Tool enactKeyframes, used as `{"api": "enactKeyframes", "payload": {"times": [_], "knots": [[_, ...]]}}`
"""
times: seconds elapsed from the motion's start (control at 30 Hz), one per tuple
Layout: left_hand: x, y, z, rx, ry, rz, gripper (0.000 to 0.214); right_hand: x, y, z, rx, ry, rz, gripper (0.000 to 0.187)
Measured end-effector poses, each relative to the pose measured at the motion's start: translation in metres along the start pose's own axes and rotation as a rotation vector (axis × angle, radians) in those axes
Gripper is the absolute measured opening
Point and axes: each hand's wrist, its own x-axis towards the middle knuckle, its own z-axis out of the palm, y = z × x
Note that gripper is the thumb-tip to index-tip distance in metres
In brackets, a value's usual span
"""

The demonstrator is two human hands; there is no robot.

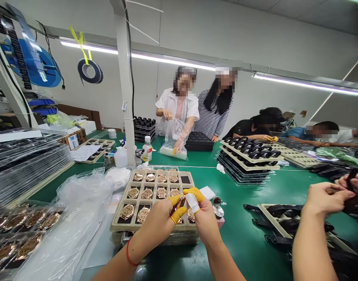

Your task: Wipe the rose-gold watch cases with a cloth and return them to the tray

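Observation:
My left hand (159, 220) wears yellow finger cots and pinches a rose-gold watch case (181, 203) over the near edge of a beige compartment tray (155, 195). My right hand (203, 212), also with a yellow finger cot, presses a small white cloth (193, 202) against that case. The tray holds several more rose-gold watch cases, one per black-lined cell. A red string circles my left wrist.
Clear plastic bags (79, 203) and covered trays of cases (20, 230) lie at left. A small metal dispenser (217, 207) stands right of my hands. A co-worker's arms (322, 207) work over a tray of black straps (284, 218) at right. Other people stand and sit along the green table (255, 238).

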Motion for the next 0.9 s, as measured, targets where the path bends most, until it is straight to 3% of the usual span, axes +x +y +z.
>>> {"api": "enactKeyframes", "payload": {"times": [0.33,0.9], "knots": [[0.001,-0.005,-0.020,0.078,-0.016,0.036,0.023,-0.004,0.002,0.003,-0.030,-0.059,-0.061,0.024],[0.001,-0.002,-0.016,0.167,-0.033,-0.003,0.021,-0.002,-0.002,0.003,-0.056,-0.048,-0.053,0.022]]}}
